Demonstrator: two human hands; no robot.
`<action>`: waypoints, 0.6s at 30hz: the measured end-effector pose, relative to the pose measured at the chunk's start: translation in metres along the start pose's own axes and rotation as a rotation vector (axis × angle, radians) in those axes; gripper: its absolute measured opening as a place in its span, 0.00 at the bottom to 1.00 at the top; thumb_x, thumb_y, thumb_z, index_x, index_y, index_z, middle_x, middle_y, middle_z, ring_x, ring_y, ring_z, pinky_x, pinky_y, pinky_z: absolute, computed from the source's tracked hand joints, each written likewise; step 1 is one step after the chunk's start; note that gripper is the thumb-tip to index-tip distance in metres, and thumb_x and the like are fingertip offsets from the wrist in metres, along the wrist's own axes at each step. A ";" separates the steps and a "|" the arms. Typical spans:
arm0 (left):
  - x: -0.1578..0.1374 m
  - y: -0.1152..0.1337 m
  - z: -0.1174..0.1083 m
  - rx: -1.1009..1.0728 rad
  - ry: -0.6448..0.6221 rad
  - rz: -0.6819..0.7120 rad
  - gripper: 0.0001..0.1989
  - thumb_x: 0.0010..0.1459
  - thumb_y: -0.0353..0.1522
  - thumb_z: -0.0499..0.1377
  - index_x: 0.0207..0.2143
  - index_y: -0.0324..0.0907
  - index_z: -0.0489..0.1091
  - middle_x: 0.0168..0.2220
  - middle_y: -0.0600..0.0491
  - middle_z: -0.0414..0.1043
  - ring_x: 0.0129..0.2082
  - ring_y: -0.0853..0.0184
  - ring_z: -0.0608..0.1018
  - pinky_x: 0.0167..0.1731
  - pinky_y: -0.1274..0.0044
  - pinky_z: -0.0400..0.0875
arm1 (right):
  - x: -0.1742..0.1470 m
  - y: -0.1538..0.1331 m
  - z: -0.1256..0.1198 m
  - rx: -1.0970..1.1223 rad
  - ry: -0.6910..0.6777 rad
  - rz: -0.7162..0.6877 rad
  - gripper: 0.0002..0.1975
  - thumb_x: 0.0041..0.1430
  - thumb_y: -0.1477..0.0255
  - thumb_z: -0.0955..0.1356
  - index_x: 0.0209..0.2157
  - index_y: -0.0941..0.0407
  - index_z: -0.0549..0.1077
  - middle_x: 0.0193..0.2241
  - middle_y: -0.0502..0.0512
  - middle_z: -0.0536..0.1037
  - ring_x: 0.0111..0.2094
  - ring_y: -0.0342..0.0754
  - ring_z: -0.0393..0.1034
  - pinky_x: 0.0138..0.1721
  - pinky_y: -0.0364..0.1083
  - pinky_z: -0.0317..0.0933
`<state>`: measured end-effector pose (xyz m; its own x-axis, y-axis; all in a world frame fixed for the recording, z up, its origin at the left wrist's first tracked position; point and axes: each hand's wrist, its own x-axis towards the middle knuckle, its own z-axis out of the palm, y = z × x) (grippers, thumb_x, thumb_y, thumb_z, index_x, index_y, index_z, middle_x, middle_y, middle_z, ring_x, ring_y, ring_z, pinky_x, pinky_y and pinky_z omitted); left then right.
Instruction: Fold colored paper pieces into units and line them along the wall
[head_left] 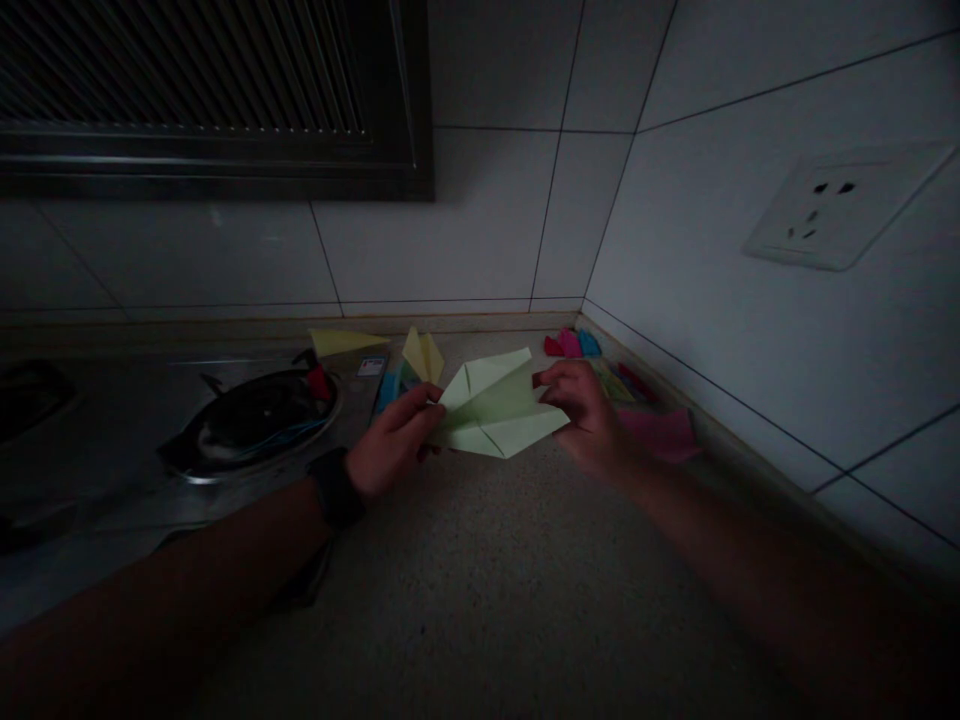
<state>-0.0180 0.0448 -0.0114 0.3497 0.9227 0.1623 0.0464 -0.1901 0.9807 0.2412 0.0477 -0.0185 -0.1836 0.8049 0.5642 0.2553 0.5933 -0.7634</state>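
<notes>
A pale green paper airplane (491,410) is held above the counter, its folded wings spread and creases showing. My left hand (397,435), with a dark band on the wrist, pinches its narrow left end. At the wider right end, my right hand (581,410) has its fingers curled around the back edge; part of the grip is hidden by the paper. Behind the left hand stands a yellow folded paper plane (424,355). Another yellow folded paper (349,342) lies farther left by the wall.
A gas burner (259,425) sits on the stove at left, under a range hood (217,90). Red, pink and blue folded papers (571,343) lie in the corner. Pink paper (664,435) rests along the right wall, below a socket (847,210). Speckled counter (480,590) extends in front.
</notes>
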 end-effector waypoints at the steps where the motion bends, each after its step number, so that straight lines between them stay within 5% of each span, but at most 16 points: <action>1: 0.000 0.000 0.000 0.010 0.001 0.008 0.08 0.61 0.38 0.54 0.37 0.42 0.64 0.28 0.57 0.60 0.23 0.74 0.66 0.19 0.84 0.64 | -0.001 -0.001 0.000 -0.027 -0.013 -0.019 0.21 0.52 0.73 0.70 0.46 0.49 0.60 0.46 0.56 0.69 0.34 0.47 0.68 0.34 0.49 0.65; 9: 0.005 -0.003 0.000 0.073 0.091 0.080 0.09 0.62 0.38 0.52 0.36 0.41 0.63 0.26 0.58 0.60 0.20 0.75 0.66 0.16 0.83 0.60 | -0.004 -0.015 0.000 -0.312 -0.173 -0.311 0.18 0.49 0.82 0.66 0.42 0.50 0.69 0.39 0.54 0.69 0.40 0.51 0.67 0.37 0.50 0.63; 18: 0.007 -0.002 -0.003 0.057 0.035 0.015 0.10 0.63 0.39 0.52 0.40 0.42 0.63 0.27 0.56 0.63 0.22 0.73 0.69 0.17 0.82 0.61 | -0.009 -0.031 0.003 -0.496 -0.178 -0.479 0.17 0.54 0.81 0.65 0.43 0.50 0.68 0.35 0.54 0.68 0.34 0.48 0.67 0.33 0.48 0.64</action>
<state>-0.0181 0.0523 -0.0120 0.3178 0.9307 0.1813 0.0951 -0.2215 0.9705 0.2320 0.0218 -0.0007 -0.5252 0.4693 0.7099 0.5016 0.8446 -0.1872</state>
